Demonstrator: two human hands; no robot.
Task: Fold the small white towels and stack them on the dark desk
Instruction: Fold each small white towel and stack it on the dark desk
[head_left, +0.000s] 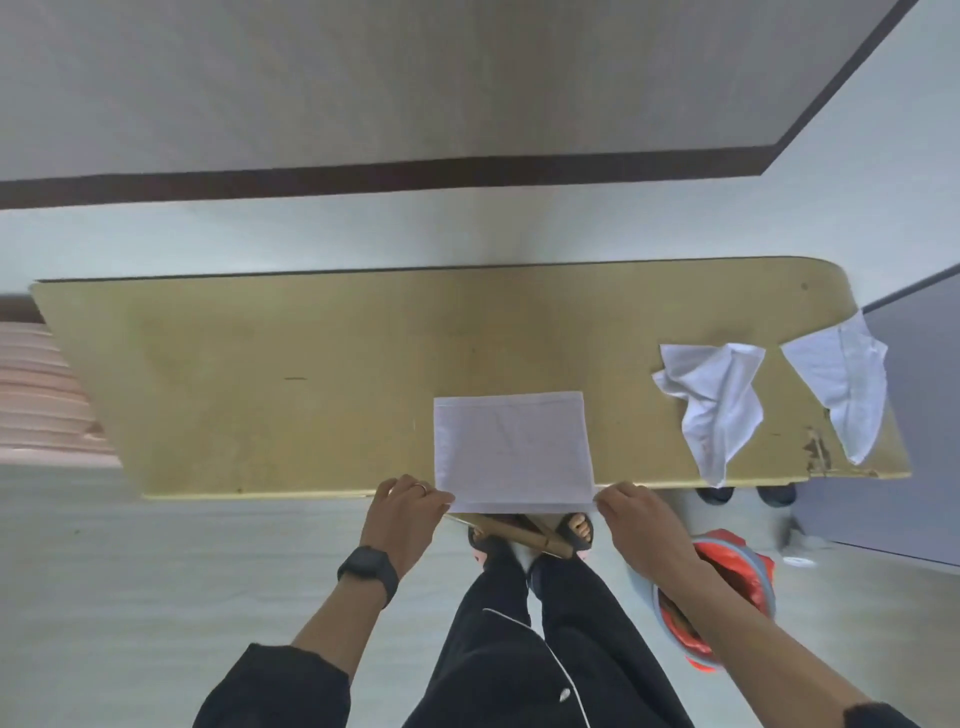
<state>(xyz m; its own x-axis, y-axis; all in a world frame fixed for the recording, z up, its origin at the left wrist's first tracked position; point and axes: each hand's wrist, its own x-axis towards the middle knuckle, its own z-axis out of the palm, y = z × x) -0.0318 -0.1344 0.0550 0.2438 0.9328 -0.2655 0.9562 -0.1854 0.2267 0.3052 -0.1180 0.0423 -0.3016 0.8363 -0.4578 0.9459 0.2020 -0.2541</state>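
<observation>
View: head camera, looking down.
Surface (285, 374): long top with a rounded far-right corner; it reads tan rather than dark in this light.
Flat towel (511, 449): white rectangle lying smooth at the 6 o'clock edge of the surface, its near border overhanging slightly. A second layer shows along that border, so it looks folded once already.
Left hand (402, 506): at 7 o'clock of the flat towel, fingers curled and pinching the near left corner. It wears a ring (422, 487), and a dark wristband (368, 566) sits on the wrist.
Right hand (636, 512): at 5 o'clock of the flat towel, fingertips closed on the near right corner.
Crumpled towel (714, 400): unfolded, at 3 o'clock of the flat towel, well apart from both hands, its tail hanging over the near edge.
Second crumpled towel (841, 384): further out at 3 o'clock, by the right end of the surface.
Red-lined bin (727, 587): on the floor, under the right forearm.
Step in hand: by my reading, mid-fold on the first towel; nothing is stacked yet.
Next move calls for: lifting both pinched corners together and carrying them toward 12 o'clock to meet the far edge squarely. An uneven lift would likely skew the fold.
</observation>
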